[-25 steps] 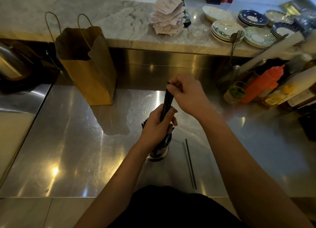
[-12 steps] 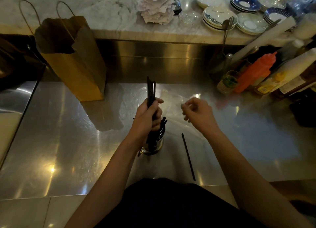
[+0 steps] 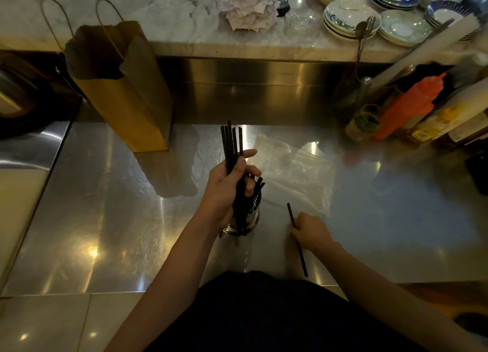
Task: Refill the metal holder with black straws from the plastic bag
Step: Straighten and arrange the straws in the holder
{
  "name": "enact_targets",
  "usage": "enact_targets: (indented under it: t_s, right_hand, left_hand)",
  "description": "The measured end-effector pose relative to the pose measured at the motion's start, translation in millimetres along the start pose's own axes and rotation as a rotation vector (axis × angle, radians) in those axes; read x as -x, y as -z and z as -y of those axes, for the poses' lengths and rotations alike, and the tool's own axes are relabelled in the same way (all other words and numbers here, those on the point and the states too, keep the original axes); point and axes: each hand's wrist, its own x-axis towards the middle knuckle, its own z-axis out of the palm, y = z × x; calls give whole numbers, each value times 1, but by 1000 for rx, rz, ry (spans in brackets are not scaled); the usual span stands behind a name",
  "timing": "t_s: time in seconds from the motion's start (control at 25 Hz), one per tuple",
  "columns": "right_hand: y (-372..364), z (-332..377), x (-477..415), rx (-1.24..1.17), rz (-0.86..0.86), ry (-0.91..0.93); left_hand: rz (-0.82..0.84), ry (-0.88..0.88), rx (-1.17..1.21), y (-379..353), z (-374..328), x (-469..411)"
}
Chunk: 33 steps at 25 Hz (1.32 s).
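A small round metal holder (image 3: pixel 249 219) stands on the steel counter, with a few black straws poking out of its top. My left hand (image 3: pixel 227 190) is wrapped around a bunch of black straws (image 3: pixel 231 145) held upright in front of the holder. To the right, my right hand (image 3: pixel 310 231) rests on the counter, its fingers pinching a single black straw (image 3: pixel 302 256) that lies flat. A clear plastic bag (image 3: pixel 293 172) lies flattened just behind the holder and looks empty.
A brown paper bag (image 3: pixel 124 87) stands at the back left. An orange squeeze bottle (image 3: pixel 412 106), other bottles and a small jar (image 3: pixel 363 124) crowd the back right. Stacked plates (image 3: pixel 348 19) and a pile of paper slips (image 3: pixel 250 6) sit on the marble ledge above.
My right hand has dropped from mid-air to the counter and closed on the loose straw. My left hand still holds the bunch by the holder.
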Motion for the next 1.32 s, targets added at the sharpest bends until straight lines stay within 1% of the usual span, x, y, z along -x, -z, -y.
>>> enact_targets:
  t_s: [0.08, 0.2, 0.28, 0.36, 0.44, 0.52, 0.64, 0.84, 1.0, 1.2, 1.28, 1.32]
  right_hand:
    - [-2, 0, -2, 41, -12, -1]
    - [-2, 2, -3, 110, 20, 2]
    - [4, 8, 0, 75, 27, 46]
    - [22, 20, 7, -62, -46, 167]
    - [47, 37, 18, -194, -181, 313]
    - [72, 57, 29, -276, -301, 443]
    - [95, 82, 46, -357, -374, 561]
    - [110, 109, 68, -421, -388, 662]
    - [109, 120, 75, -461, -331, 694]
    - [105, 122, 78, -558, -296, 700]
    - [106, 122, 80, -580, -285, 690]
    - [107, 122, 80, -548, -302, 690]
  left_hand:
    - [-4, 12, 10, -1, -2, 1]
    - [25, 32, 35, -1, -3, 3]
    - [45, 34, 41, -2, -3, 4]
    - [43, 28, 47, -3, -2, 4]
    - [29, 22, 60, -2, -1, 3]
    - [10, 6, 52, -1, 0, 1]
    - [-15, -21, 14, 1, 1, -1]
    - [2, -42, -48, -2, 1, 2]
    - [69, -27, -41, -3, 3, 4]
    - [149, 7, -2, 0, 6, 9]
    - [147, 24, -1, 0, 8, 10]
    - [133, 26, -16, 0, 8, 11]
